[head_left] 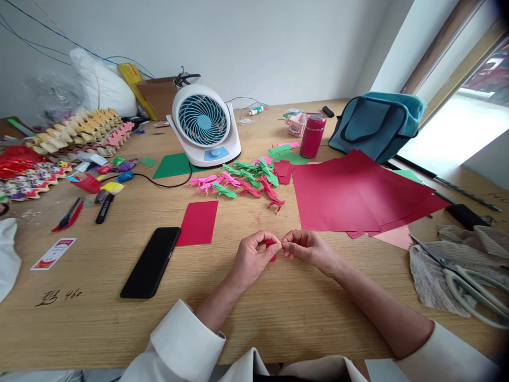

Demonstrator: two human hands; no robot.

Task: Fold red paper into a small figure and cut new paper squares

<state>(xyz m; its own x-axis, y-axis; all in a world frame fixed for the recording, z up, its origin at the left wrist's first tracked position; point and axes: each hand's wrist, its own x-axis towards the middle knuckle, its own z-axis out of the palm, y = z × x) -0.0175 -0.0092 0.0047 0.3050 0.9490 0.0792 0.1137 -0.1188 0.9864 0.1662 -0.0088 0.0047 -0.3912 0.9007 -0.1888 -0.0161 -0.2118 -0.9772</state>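
Note:
Over the front middle of the table, a small folded piece of red paper point(272, 258) is pinched between my two hands. My left hand point(254, 257) grips it with thumb and forefinger, and most of it is hidden behind those fingers. The fingertips of my right hand point(304, 248) meet the left ones and close on the paper's right end. Beyond the hands lies a loose heap of folded paper figures in green point(264, 171), pink point(207, 183) and red point(270, 192). A flat red paper rectangle point(199, 223) rests to the left of my hands.
A black phone point(151, 262) lies at front left. Behind the heap stands a white fan point(204, 124). Large red sheets point(358, 193), a red thermos point(313, 137) and a blue bag point(376, 124) are on the right. Scissors point(457, 270) lie on a cloth point(425, 270).

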